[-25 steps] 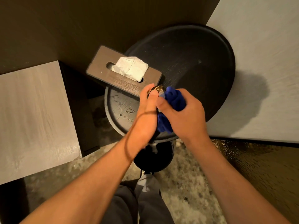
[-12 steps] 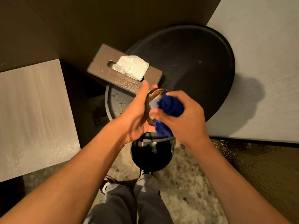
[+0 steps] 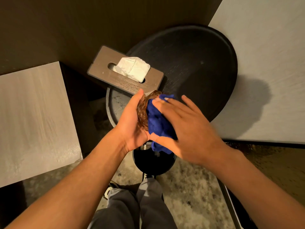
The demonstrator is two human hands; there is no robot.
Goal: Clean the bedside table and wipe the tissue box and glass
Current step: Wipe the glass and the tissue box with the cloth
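Observation:
My left hand [image 3: 132, 123] grips an amber textured glass [image 3: 142, 111], tilted on its side above the small lower round shelf [image 3: 113, 106] of the black bedside table. My right hand [image 3: 186, 129] presses a blue cloth [image 3: 156, 123] against the mouth of the glass, fingers spread flat over the cloth. The wooden tissue box [image 3: 105, 70], with a white tissue [image 3: 133, 68] sticking out, sits just behind the hands. The large round black tabletop [image 3: 198, 66] lies behind and to the right.
A pale bed surface [image 3: 264, 63] borders the table on the right. A light wooden block [image 3: 33, 116] stands at the left. The table's round black base [image 3: 153, 164] rests on mottled carpet, with my grey trouser legs [image 3: 132, 207] below.
My right hand has opened from pinching the cloth to pressing it flat against the glass. My left hand has turned the glass further onto its side.

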